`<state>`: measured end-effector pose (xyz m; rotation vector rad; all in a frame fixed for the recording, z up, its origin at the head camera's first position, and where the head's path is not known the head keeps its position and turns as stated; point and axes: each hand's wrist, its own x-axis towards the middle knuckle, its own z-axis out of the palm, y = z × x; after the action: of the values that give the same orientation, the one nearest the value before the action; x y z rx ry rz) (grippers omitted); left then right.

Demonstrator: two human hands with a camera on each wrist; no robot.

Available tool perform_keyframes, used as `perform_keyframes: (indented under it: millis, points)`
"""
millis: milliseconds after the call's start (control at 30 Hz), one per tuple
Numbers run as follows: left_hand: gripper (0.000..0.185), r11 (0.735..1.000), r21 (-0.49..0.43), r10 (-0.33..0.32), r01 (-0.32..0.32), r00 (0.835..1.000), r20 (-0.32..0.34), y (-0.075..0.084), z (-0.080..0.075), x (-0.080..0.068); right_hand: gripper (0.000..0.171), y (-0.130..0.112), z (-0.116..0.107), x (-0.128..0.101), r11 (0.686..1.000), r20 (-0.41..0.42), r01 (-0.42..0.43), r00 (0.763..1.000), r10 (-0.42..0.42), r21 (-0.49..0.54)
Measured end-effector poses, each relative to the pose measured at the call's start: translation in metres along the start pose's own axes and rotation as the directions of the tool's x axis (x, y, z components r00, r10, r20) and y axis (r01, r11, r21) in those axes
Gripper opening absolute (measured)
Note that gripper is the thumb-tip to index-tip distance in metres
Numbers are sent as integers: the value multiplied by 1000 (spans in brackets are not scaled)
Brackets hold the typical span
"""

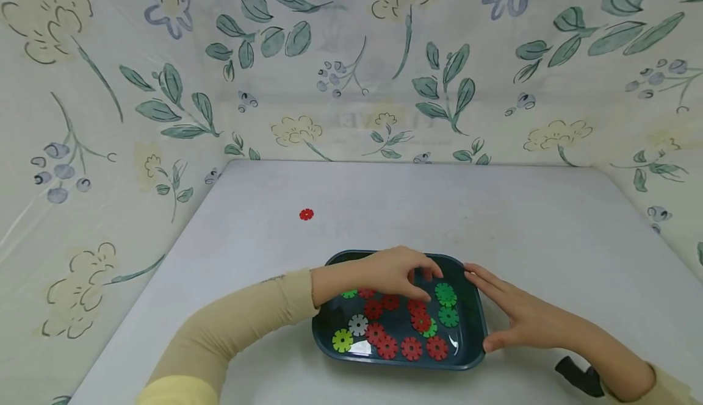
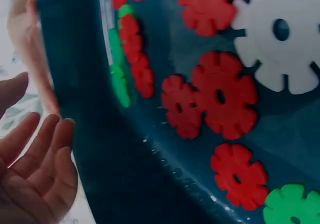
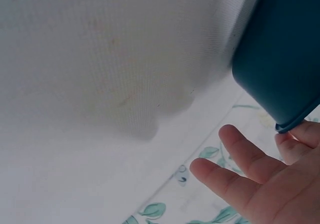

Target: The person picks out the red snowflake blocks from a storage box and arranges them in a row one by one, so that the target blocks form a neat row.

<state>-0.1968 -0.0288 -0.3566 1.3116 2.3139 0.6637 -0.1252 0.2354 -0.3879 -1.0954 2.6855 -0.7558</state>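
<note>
A dark teal tray [image 1: 473,313] holds several notched flower-shaped plastic discs in red, green, yellow-green and white. My left hand [image 1: 400,272] hovers over the tray's far side with fingers loosely bent. The left wrist view shows that hand [image 2: 42,176] with nothing between fingers and thumb. Close below the wrist camera lie a white disc [image 2: 260,38] and red discs [image 2: 222,111]. At the tray's right end, my right hand [image 1: 519,316] touches the rim with outstretched fingers and thumb. The right wrist view catches its fingertips by the tray's corner [image 3: 280,58], two fingers apart from it.
One red disc [image 1: 306,214] lies alone on the white table [image 1: 263,210], beyond the tray and to its left. A black strap [image 1: 579,376] sits by my right wrist. Flower-printed sheeting [image 1: 351,112] rises behind the table and along its sides.
</note>
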Motion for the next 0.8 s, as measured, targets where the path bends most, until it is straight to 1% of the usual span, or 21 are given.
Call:
perform_keyframes:
  millis: [133, 233, 333, 600, 700, 800]
  points:
    - [44, 995, 79, -59, 53, 995, 74, -3, 10, 4, 100, 1, 0, 0, 1000, -2, 2, 1000, -2, -12]
    - [44, 987, 134, -100, 86, 990, 102, -6, 16, 5, 100, 1, 1, 0, 1000, 0, 0, 1000, 0, -10]
    - [45, 977, 181, -132, 110, 985, 115, -7, 21, 6, 101, 0, 1, 1, 1000, 3, -7, 1000, 7, -5]
    - [45, 956, 268, -165, 123, 977, 139, -8, 25, 9, 101, 0, -2, 1, 1000, 4, 20, 1000, -20, 0]
    - [44, 950, 288, -170, 122, 975, 147, -10, 27, 10, 101, 0, -2, 0, 1000, 2, 22, 1000, -22, -3]
    - [42, 952, 283, -164, 116, 975, 151, -13, 29, 13, 101, 1, -2, 0, 1000, -1, 21, 1000, -21, -4]
